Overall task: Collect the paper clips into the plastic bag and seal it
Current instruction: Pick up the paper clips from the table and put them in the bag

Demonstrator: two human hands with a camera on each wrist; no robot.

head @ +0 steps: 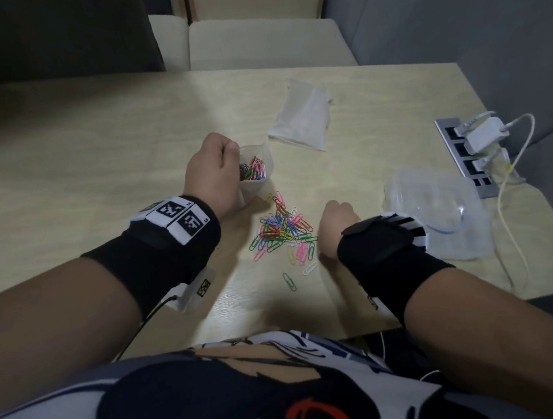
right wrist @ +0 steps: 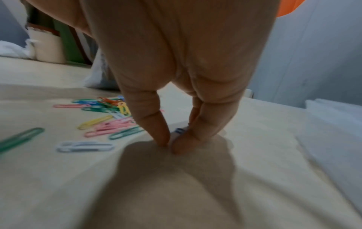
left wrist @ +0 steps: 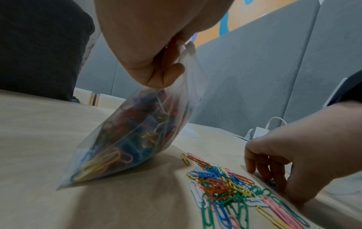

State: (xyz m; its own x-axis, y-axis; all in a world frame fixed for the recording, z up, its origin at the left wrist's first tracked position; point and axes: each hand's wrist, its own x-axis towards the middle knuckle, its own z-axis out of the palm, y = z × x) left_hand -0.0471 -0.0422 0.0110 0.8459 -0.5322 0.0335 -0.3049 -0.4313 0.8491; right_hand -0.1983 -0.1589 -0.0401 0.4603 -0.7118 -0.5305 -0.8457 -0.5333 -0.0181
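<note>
Paper clips (head: 284, 232): light, slippery, tangling; pinch at edges. Plastic bag (left wrist: 135, 136): limp; left hand (head: 213, 171) grips its mouth. Right hand (right wrist: 170, 139) fingertips pinching on counter (head: 129, 148).

The pale wood-grain counter (head: 129, 148) has a smooth, matt laminate look. The small clear plastic bag (left wrist: 125, 139) is thin, slightly cloudy film with a soft shine. The coloured paper clips (head: 282, 230) look like wire with a smooth, glossy plastic coat. The black wrist bands (head: 158, 253) are matt knitted cloth.
</note>
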